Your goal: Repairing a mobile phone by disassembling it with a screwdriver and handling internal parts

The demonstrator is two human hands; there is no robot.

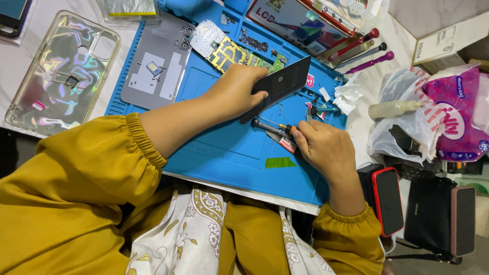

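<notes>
Mustard-sleeved left hand point(235, 90) grips black phone panel point(279, 84), tilted on edge over blue mat point(224, 147). Right hand point(322, 145) pinches screwdriver point(272, 128) below it. White table point(15, 61): iridescent case point(61, 71), circuit board point(232, 51) nearby.

Two hands work over one blue repair mat point(224, 153). I count one clear iridescent phone case point(61, 71), one grey back cover point(158, 61), three pens or drivers lying together point(364, 51), and one red-cased phone point(388, 201).

Screwdriver point(270, 127) tip, perhaps under the right hand point(326, 147).
</notes>
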